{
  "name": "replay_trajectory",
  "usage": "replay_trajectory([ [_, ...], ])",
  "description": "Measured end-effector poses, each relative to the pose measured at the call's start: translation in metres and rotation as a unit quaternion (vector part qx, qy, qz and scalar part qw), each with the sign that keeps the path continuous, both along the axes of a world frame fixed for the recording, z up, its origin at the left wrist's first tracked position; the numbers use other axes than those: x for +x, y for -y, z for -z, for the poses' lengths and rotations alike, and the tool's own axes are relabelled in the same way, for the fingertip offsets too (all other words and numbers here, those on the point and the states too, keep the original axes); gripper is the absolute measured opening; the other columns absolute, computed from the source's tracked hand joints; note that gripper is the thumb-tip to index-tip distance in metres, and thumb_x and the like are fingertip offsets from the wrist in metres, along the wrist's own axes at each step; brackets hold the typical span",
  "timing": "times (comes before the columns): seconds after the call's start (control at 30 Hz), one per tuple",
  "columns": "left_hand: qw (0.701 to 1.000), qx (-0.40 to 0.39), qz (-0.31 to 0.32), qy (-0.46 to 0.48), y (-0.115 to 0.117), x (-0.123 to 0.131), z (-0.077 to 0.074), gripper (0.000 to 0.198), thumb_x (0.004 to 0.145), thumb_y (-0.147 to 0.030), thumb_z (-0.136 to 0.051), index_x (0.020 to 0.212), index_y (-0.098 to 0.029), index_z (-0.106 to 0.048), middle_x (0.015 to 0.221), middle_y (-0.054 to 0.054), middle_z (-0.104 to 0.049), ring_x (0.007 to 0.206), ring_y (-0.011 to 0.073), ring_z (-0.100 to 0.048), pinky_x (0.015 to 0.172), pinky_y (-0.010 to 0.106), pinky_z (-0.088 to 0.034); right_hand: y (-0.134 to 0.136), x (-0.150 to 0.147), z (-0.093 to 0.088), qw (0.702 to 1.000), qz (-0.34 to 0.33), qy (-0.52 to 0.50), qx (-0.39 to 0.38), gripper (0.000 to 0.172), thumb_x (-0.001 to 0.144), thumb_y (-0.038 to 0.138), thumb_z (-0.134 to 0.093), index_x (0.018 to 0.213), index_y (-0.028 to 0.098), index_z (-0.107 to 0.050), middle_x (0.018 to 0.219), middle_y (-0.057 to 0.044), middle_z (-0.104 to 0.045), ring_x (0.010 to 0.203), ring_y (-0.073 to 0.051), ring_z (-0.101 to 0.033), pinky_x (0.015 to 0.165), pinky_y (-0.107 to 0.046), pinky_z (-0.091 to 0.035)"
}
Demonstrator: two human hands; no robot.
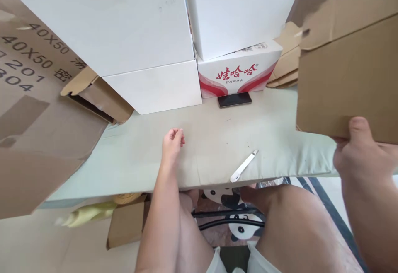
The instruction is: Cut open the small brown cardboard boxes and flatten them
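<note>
My right hand grips the lower edge of a brown folded cardboard piece, thumb on the near face and fingers behind it. The cardboard is raised over the right end of the table. Above the middle of the table is my left hand, its fingers curled in with nothing visible in them. A white box cutter lies at a slant near the table's front edge, between the two hands. Farther back, a black phone rests flat against a white and red carton.
White boxes stand stacked along the back. A large printed brown carton leans in from the left, and more folded cardboard stands at the back right. Beneath the pale cloth-covered table are a small cardboard box and a yellowish bundle.
</note>
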State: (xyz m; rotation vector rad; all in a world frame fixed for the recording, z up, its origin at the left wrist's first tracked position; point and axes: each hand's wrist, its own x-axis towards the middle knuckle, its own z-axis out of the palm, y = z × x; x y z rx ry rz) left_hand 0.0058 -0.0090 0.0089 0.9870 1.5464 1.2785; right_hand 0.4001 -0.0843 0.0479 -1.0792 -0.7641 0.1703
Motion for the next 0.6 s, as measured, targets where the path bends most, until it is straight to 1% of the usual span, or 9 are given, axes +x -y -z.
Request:
replay_trajectory([
  [0.07, 1.0, -0.008, 0.001, -0.005, 0.0, -0.001, -0.002, 0.023, 0.075, -0.037, -0.071, 0.067, -0.02, -0.058, 0.064, -0.001, -0.056, 0.055, 0.0112, -0.05, 0.053, 0.024, -0.037, -0.015, 0.026, 0.005, 0.995, 0.082, -0.041, -0.035, 0.052, 0.05, 0.036, -0.095, 0.088, 0.036, -0.061, 0.13, -0.003, -0.07, 0.115, -0.03, -0.069, 0.09, -0.061, -0.057],
  [0.13, 1.0, -0.016, 0.002, -0.011, -0.002, -0.001, -0.003, 0.024, 0.076, -0.037, -0.07, 0.065, -0.02, -0.058, 0.064, 0.0, -0.056, 0.055, 0.0116, -0.05, 0.053, 0.025, -0.036, -0.042, 0.045, 0.007, 0.984, 0.135, -0.086, -0.083, 0.052, 0.053, 0.023, -0.092, 0.084, 0.033, -0.052, 0.124, -0.005, -0.071, 0.11, -0.029, -0.07, 0.083, -0.058, -0.059],
  [0.2, 1.0, -0.022, 0.004, -0.015, -0.003, 0.0, -0.003, 0.024, 0.077, -0.036, -0.07, 0.064, -0.02, -0.058, 0.064, 0.0, -0.056, 0.056, 0.012, -0.05, 0.054, 0.025, -0.037, -0.081, 0.058, 0.001, 0.975, 0.152, -0.105, -0.123, 0.049, 0.062, 0.011, -0.084, 0.084, 0.031, -0.045, 0.126, -0.007, -0.069, 0.111, -0.027, -0.07, 0.082, -0.055, -0.06],
  [0.27, 0.999, -0.024, 0.008, -0.019, -0.004, 0.002, -0.004, 0.024, 0.079, -0.035, -0.069, 0.063, -0.02, -0.057, 0.063, 0.0, -0.056, 0.056, 0.0121, -0.05, 0.056, 0.026, -0.038, -0.128, 0.064, -0.014, 0.968, 0.169, -0.096, -0.158, 0.046, 0.07, 0.004, -0.077, 0.084, 0.029, -0.041, 0.137, -0.01, -0.063, 0.114, -0.024, -0.069, 0.082, -0.05, -0.06],
  [0.33, 0.999, -0.027, 0.012, -0.021, -0.005, 0.005, -0.006, 0.024, 0.08, -0.032, -0.068, 0.062, -0.02, -0.057, 0.063, -0.001, -0.055, 0.056, 0.0122, -0.05, 0.057, 0.026, -0.039, -0.174, 0.067, -0.033, 0.958, 0.147, -0.069, -0.237, 0.038, 0.078, 0.008, -0.072, 0.086, 0.028, -0.04, 0.145, -0.017, -0.056, 0.116, -0.024, -0.068, 0.076, -0.046, -0.059],
  [0.37, 0.999, -0.028, 0.013, -0.021, -0.006, 0.006, -0.006, 0.025, 0.081, -0.031, -0.067, 0.062, -0.02, -0.056, 0.063, -0.001, -0.055, 0.056, 0.0124, -0.05, 0.058, 0.027, -0.039, -0.194, 0.067, -0.04, 0.942, 0.109, -0.048, -0.314, 0.033, 0.082, 0.013, -0.07, 0.087, 0.027, -0.041, 0.144, -0.021, -0.055, 0.112, -0.025, -0.069, 0.072, -0.045, -0.057],
  [0.43, 0.999, -0.029, 0.014, -0.022, -0.007, 0.008, -0.008, 0.025, 0.082, -0.029, -0.066, 0.061, -0.02, -0.055, 0.062, -0.001, -0.054, 0.057, 0.0126, -0.049, 0.058, 0.027, -0.039, -0.22, 0.064, -0.047, 0.893, 0.021, 0.0, -0.449, 0.027, 0.083, 0.023, -0.07, 0.088, 0.024, -0.044, 0.138, -0.029, -0.057, 0.102, -0.027, -0.072, 0.066, -0.045, -0.054],
  [0.5, 0.999, -0.028, 0.013, -0.021, -0.008, 0.008, -0.009, 0.025, 0.083, -0.029, -0.065, 0.061, -0.02, -0.054, 0.062, -0.001, -0.052, 0.057, 0.0125, -0.048, 0.059, 0.027, -0.039, -0.225, 0.056, -0.039, 0.846, -0.037, 0.06, -0.528, 0.026, 0.082, 0.029, -0.072, 0.092, 0.019, -0.05, 0.131, -0.035, -0.059, 0.094, -0.028, -0.072, 0.063, -0.045, -0.053],
  [0.6, 1.0, -0.023, 0.016, -0.015, -0.01, 0.005, -0.012, 0.024, 0.082, -0.031, -0.065, 0.063, -0.02, -0.055, 0.062, -0.002, -0.052, 0.058, 0.0123, -0.048, 0.059, 0.026, -0.039, -0.194, 0.036, -0.003, 0.785, -0.091, 0.206, -0.577, 0.034, 0.087, 0.036, -0.067, 0.108, 0.011, -0.059, 0.125, -0.035, -0.063, 0.091, -0.028, -0.071, 0.068, -0.044, -0.055],
])
